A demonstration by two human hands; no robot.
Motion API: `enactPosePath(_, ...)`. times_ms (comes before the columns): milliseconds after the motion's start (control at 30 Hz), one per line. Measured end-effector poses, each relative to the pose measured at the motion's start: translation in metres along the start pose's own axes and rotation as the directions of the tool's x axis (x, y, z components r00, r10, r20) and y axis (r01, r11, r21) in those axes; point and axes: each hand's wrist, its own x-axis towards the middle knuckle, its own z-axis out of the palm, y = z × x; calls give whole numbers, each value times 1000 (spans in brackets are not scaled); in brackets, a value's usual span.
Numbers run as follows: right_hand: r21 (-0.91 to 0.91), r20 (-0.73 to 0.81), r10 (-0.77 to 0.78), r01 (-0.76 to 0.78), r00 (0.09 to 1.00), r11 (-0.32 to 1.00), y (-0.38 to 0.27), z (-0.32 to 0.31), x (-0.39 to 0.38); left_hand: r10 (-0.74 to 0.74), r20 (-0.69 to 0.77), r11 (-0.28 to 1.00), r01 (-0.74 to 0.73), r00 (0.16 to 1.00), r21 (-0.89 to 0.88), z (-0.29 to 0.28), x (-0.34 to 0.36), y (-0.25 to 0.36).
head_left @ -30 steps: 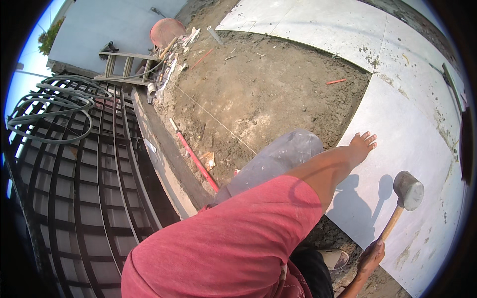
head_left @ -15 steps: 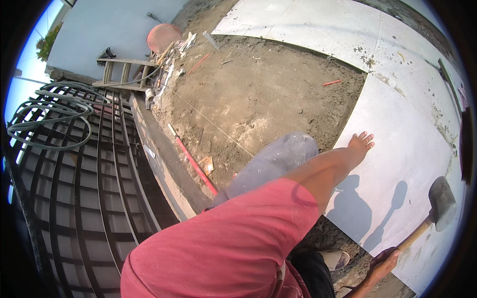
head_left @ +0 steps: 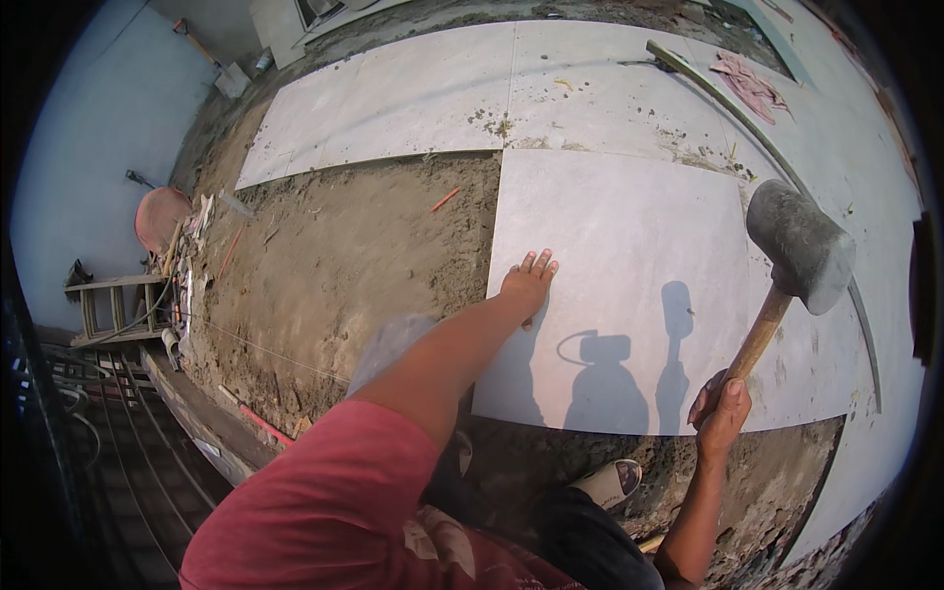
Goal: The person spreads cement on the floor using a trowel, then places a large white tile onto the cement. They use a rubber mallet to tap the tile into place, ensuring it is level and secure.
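Note:
My left hand [head_left: 529, 285] rests palm down with fingers stretched out near the left edge of a large pale floor tile [head_left: 629, 231]. In my right hand [head_left: 723, 408] is the wooden handle of a rubber mallet [head_left: 801, 246]. Its dark grey head is raised above the tile's right side, apart from the surface. Shadows of my upper body and the mallet fall across the tile's near part. Other pale tiles [head_left: 423, 103] border it at the far side and on the right.
Bare mortar [head_left: 334, 236] lies left of the tile, crossed by a thin string. A long straight bar [head_left: 733, 108] and a pink cloth [head_left: 750, 87] lie on tiles at far right. At left are a wooden ladder-like frame [head_left: 116, 307], a reddish round basin [head_left: 162, 218] and metal bars [head_left: 147, 442].
My view has swung to the right. The mallet in my right hand has come up and closer to the camera. My left hand stays spread on the tile.

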Motion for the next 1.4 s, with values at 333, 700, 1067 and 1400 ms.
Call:
enactPosePath(333, -475, 107, 221, -145, 969, 868, 99, 26, 44, 29, -8, 993, -28, 1000, 115, 3, 6, -11)
enactPosePath(700, -420, -50, 220, -220, 974, 880, 129, -12, -1, -28, -94, 999, 32, 995, 37, -46, 25, 92)
enactPosePath(1067, -332, -218, -54, -22, 975, 943, 77, -25, -51, 10, -137, 997, -20, 990, -70, -31, 55, 111)
enactPosePath(1400, -221, -216, -38, -10, 976, 975, 27, -32, 8, -103, -56, 994, 104, 993, 16, -57, 38, 114)
